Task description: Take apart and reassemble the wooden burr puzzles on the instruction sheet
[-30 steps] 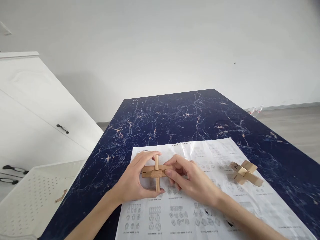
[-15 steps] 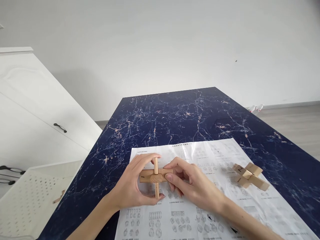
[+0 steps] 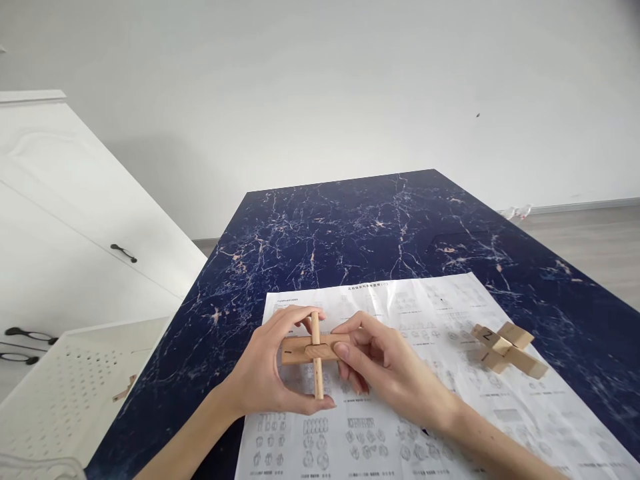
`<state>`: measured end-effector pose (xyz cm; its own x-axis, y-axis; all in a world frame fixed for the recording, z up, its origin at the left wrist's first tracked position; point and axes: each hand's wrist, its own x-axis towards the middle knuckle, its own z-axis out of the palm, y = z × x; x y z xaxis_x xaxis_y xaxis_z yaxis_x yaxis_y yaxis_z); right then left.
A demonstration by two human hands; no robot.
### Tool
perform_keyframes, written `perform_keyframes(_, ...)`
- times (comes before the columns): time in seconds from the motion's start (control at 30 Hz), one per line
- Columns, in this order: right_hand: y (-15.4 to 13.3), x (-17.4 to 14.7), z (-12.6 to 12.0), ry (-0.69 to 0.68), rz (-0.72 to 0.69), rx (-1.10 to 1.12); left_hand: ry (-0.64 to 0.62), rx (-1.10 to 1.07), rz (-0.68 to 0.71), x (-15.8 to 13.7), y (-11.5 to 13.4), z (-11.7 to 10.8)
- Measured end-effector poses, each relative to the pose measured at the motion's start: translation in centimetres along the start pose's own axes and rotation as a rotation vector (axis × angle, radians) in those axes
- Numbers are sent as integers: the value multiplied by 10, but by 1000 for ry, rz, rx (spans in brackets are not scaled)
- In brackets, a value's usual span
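Note:
Over the printed sheet, my left hand (image 3: 260, 370) spans a round wooden rod (image 3: 319, 381), index finger at its top end and thumb at its bottom end. The rod crosses a flat wooden puzzle piece (image 3: 296, 351) with a dark mark on its left part and a raised middle. My right hand (image 3: 387, 360) pinches the right end of that flat piece between thumb and fingers. How rod and piece join is hard to make out. To the right, a cross-shaped wooden burr puzzle (image 3: 504, 348) marked 2 rests on the sheet.
Puzzle diagrams cover the creased paper sheet (image 3: 425, 293), which lies on a dark blue marbled table (image 3: 320, 233). Left of the table are a white cabinet (image 3: 75, 220) and a perforated white surface (image 3: 65, 393) with a small wooden piece (image 3: 125, 388). A pale wall stands behind.
The whole view has shifted slightly, so things sit a little further right. Both hands keep their hold on the rod and the flat piece, with hardly any other visible movement.

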<state>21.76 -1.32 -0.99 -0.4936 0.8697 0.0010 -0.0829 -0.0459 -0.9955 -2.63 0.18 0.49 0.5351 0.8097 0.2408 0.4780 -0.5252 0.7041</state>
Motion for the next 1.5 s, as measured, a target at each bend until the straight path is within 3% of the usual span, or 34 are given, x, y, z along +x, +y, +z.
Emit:
perform_keyframes(0.2, -7, 0, -5, -69, 43, 71, 10, -34, -30, 0, 4, 1)
perform_keyframes(0.4, -14, 0, -6, -65, -17, 110, 29, -295, -48, 4, 6, -2)
perform_keyframes(0.53, -13, -2, -4, 38, -83, -87, -15, -495, -113, 6, 4, -5)
perform_keyframes(0.6, -9, -3, -1, 26, -141, -248, -34, -536, -116, 6, 3, -4)
perform_keyframes(0.73, 0, -4, 4, -26, -219, -500, -80, -572, -115, 6, 7, -3)
perform_keyframes(0.97, 6, -6, 7, 98, -371, -777, -124, -562, -104, 7, 14, 0)
perform_keyframes(1.17, 6, -7, 8, 182, -378, -793, -96, -572, -81, 7, 11, 7)
perform_keyframes(1.5, 9, -6, 6, 166, -360, -778, -110, -545, -64, 4, 9, 5)
